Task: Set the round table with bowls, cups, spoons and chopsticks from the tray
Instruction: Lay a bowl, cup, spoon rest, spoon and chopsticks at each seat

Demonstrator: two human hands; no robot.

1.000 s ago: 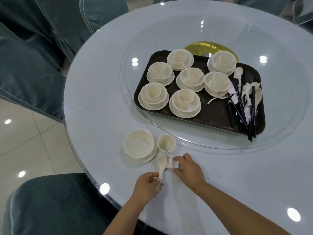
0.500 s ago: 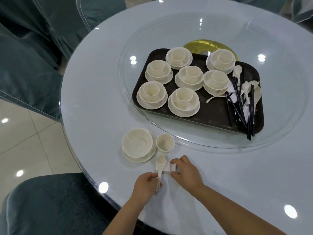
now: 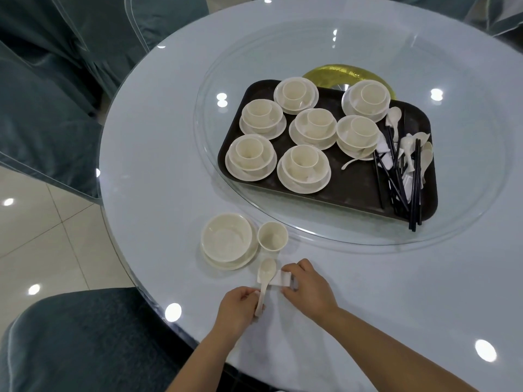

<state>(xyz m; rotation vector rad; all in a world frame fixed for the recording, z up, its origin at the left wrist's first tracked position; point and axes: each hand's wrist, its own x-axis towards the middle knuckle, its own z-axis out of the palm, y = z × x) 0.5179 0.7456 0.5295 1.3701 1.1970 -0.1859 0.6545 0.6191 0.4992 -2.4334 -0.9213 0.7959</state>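
At the near edge of the round table [image 3: 158,154], a spoon [image 3: 265,281] is being laid across a small white rest [image 3: 280,279].

The left hand [image 3: 237,312] pinches the handle's near end; the spoon's long axis runs away from the person toward the cup [image 3: 272,236]. The right hand [image 3: 307,288] grips the rest on the spoon's right, thumb and fingers clamped. The black chopsticks [image 3: 407,176] lie on the tray [image 3: 351,193], likelier reached by the right hand.

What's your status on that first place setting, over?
Left hand pinching spoon handle. Right hand holding white rest under it. Bowl and cup down; chopsticks on tray. Nothing blocking.
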